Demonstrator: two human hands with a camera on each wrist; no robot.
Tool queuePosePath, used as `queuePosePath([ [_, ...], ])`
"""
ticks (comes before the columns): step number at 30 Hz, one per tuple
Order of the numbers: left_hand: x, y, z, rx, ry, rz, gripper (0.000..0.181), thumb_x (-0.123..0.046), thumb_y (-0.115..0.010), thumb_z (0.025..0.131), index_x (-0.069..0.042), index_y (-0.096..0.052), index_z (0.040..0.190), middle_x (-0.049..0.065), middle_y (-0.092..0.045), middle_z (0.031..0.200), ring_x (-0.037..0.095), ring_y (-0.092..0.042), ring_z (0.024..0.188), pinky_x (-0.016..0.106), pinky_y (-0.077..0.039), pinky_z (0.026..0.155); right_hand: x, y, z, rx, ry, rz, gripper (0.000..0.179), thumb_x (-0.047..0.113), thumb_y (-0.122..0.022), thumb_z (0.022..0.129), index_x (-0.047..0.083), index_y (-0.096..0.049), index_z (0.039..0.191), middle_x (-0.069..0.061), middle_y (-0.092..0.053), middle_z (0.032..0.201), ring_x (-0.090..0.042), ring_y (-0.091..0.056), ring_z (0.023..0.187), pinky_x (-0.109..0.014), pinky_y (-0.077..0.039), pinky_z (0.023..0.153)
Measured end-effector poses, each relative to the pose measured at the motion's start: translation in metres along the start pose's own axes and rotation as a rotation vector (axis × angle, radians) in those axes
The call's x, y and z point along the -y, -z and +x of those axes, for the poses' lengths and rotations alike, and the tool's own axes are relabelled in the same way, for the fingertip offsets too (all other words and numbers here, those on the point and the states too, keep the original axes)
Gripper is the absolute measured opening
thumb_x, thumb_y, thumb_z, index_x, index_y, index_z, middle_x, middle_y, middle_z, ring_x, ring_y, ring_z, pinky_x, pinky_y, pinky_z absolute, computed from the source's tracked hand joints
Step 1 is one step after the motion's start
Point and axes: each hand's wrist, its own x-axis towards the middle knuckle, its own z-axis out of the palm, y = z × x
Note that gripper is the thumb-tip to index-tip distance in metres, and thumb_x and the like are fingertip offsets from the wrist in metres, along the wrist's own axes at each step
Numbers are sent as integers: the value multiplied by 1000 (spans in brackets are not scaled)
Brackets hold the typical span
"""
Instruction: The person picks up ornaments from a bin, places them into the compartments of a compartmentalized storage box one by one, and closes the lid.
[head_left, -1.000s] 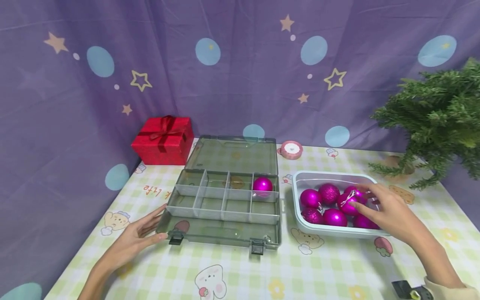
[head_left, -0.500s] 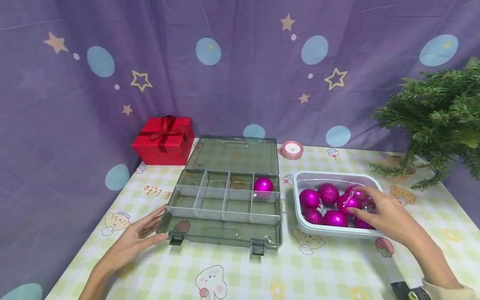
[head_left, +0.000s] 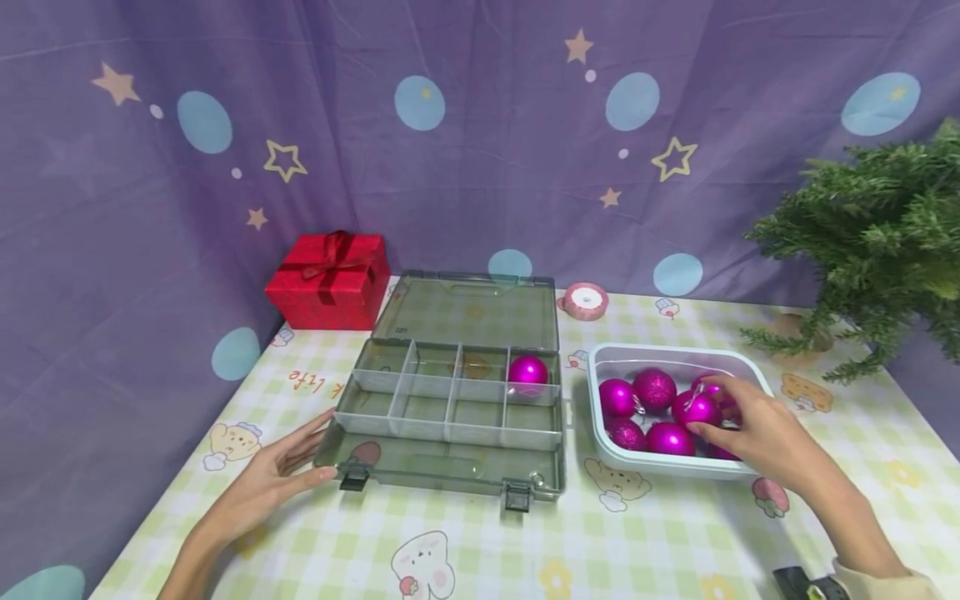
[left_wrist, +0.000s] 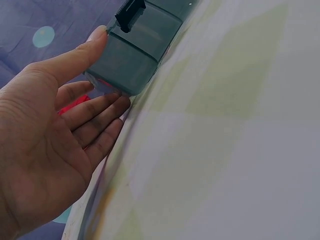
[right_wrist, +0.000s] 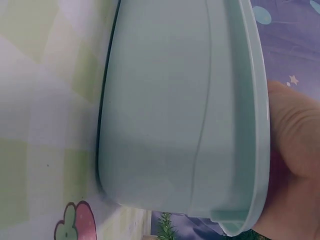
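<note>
A smoky translucent compartment box point(head_left: 442, 462) lies open-lidded on the table. One shiny magenta Christmas ball point(head_left: 528, 374) sits in its back right compartment. My left hand point(head_left: 258, 479) touches the box's front left corner, thumb at the front and fairly straight fingers along the side; the left wrist view shows this too. On the right, a pale blue plastic tub point(head_left: 622, 461) holds several magenta balls, some glossy, some glittery. Reaching over its right rim, my right hand point(head_left: 765, 429) pinches a Christmas ball point(head_left: 694, 408) with a silver cap. In the right wrist view, the tub wall hides the fingertips.
A red gift box point(head_left: 326, 283) stands at the back left. Behind the tub lies a pink ribbon roll point(head_left: 585, 301). An artificial Christmas tree point(head_left: 885, 242) overhangs the back right. A purple curtain point(head_left: 480, 183) closes off the back. Checked cloth point(head_left: 487, 550) covers the table.
My right hand has moved a little left in the tub and its thumb and fingers have closed about a ball, which has shifted slightly. The left hand stays at the box corner.
</note>
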Motion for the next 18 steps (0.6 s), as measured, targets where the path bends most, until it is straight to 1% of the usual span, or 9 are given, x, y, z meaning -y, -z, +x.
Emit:
queuePosePath([
  [4,0,0,0,0,-4,3,72,-16,-71,100,-14,-36,162,24,-43,157,45,-43,138,16,-45,99,0,0,0,3,-1,2,65,23,-88,86,0,-56,138,-14,-70,102,-33,-69,87,-53,-59,69],
  [7,0,0,0,3,-5,-1,72,-16,-71,100,-14,-36,163,24,-42,157,46,-43,138,17,-45,99,1,0,-1,-4,2,8,66,23,-87,86,-1,-56,139,-19,-69,107,-37,-70,90,-55,-59,71],
  [11,-1,0,1,7,-5,-6,72,-16,-71,101,-15,-35,163,24,-42,157,46,-43,138,17,-45,99,1,1,-2,-39,20,14,69,23,-88,86,-2,-54,141,-25,-68,114,-41,-71,93,-58,-59,73],
  [15,-1,0,0,5,-6,-6,71,-16,-71,101,-15,-35,163,24,-42,157,46,-43,138,17,-45,99,2,3,-2,-77,49,17,70,24,-87,88,0,-53,144,-23,-67,118,-42,-71,93,-59,-59,73],
  [18,-1,0,0,5,-6,-8,71,-16,-71,101,-15,-35,163,24,-42,157,45,-43,138,17,-45,99,4,4,-1,-97,67,21,68,24,-86,88,4,-53,145,-21,-66,121,-41,-70,94,-58,-59,71],
])
